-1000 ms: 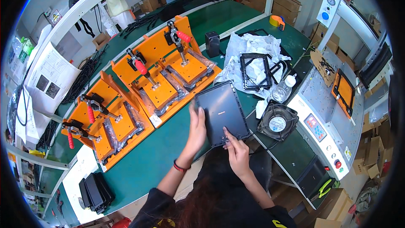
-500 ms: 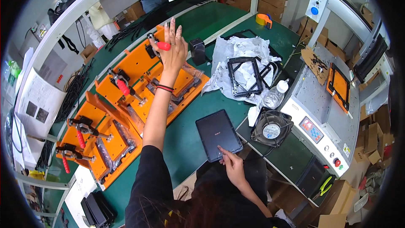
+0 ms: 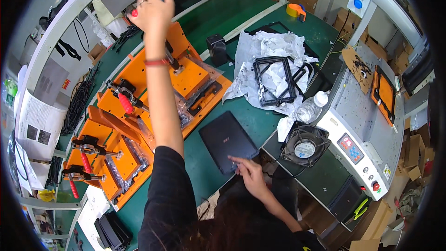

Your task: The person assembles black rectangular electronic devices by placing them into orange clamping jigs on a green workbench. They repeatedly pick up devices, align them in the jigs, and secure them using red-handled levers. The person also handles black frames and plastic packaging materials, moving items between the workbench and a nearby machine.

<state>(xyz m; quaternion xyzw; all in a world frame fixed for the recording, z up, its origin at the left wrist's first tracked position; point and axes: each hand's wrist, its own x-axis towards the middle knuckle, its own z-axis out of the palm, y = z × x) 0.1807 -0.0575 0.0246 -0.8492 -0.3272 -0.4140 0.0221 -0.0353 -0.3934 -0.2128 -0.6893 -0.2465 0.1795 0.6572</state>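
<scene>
My left hand (image 3: 157, 13) is closed at the far clamp of the orange fixture, its fingers on the red handle (image 3: 134, 13) of a toggle clamp, which is raised upright. The clamp's spindle (image 3: 176, 67) stands over an orange block. Most of that clamp is hidden behind my wrist. My right hand (image 3: 252, 175) grips the near edge of a flat black tablet-shaped panel (image 3: 225, 137), index finger lying on its face and the other fingers curled at the edge. The panel lies partly over the green bench's near edge.
More red-handled toggle clamps (image 3: 124, 102) stick out of the orange fixture (image 3: 134, 148). Black frames (image 3: 260, 83) lie on white crumpled paper (image 3: 248, 49) beside a clear bottle (image 3: 309, 107) and a fan (image 3: 304, 144). At right is a grey machine with a control panel (image 3: 350, 148).
My left hand has gone from open above the red handle to closed on it, swinging it up and left. The black panel has shifted left and turned slightly, with my right hand on it.
</scene>
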